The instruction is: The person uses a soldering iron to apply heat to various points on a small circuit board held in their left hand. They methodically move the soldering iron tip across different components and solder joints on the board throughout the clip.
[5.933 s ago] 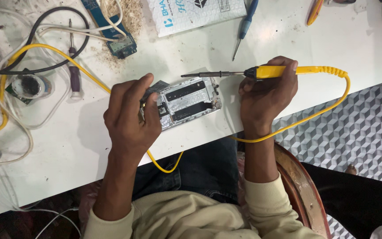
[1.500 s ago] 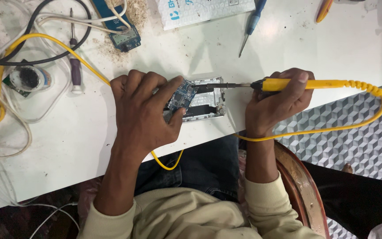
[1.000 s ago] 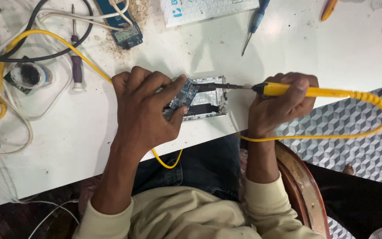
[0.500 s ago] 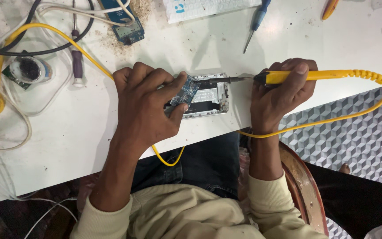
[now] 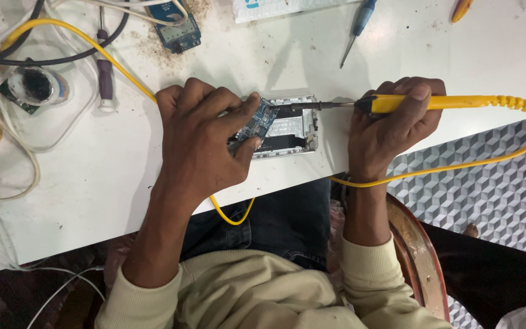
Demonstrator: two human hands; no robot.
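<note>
White table point(image 5: 433, 55): work surface. Opened phone chassis point(image 5: 293, 131) near table's front edge. Left hand point(image 5: 205, 143), left of chassis, pinches blue circuit board point(image 5: 257, 122) above it. Right hand point(image 5: 391, 128), right of chassis, grips yellow soldering iron point(image 5: 397, 103); tip meets board.

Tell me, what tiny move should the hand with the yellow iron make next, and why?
Probably hold the iron's tip steady on that spot. The right hand grips the yellow iron, and its tip already meets the edge of the blue board, which the left hand pinches above the open phone. Sliding away might miss the joint.
</note>
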